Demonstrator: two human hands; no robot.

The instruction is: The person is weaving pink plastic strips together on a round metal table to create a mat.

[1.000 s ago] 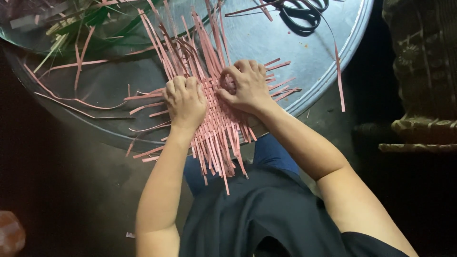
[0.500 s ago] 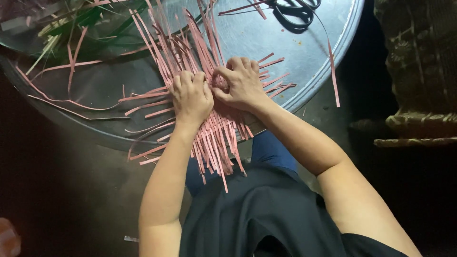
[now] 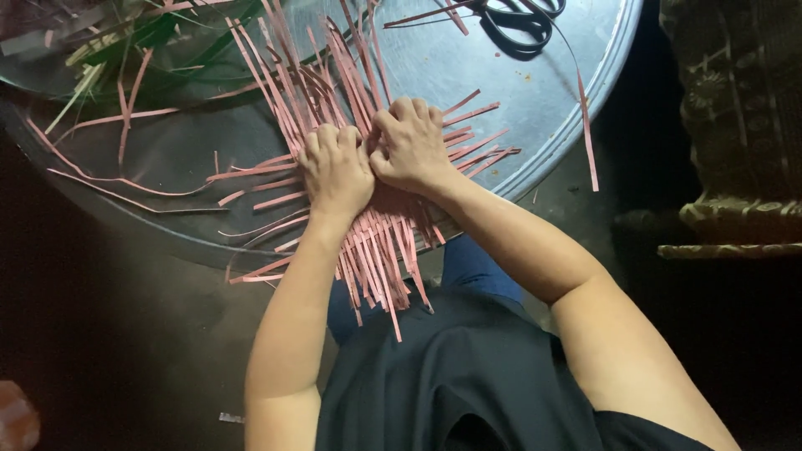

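Both hands sit knuckles-up, side by side and touching, on a mat of pink strips (image 3: pixel 376 242) at the near edge of the round metal tray (image 3: pixel 551 108). Left hand (image 3: pixel 336 171): fingers curled down, pressing on the weave; can't tell if it pinches a strip. Right hand (image 3: pixel 411 144): fingers bent, tips tucked into the strips at the mat's centre, looks clamped on a strand but the grip itself is hidden. Strip ends fan out far, left and right, and hang off the tray's near rim over the person's lap. Loose pink strips (image 3: pixel 125 184) lie left on the tray. Green leaf strips (image 3: pixel 150 38) far left. Black scissors (image 3: pixel 522 21) far right on the tray.
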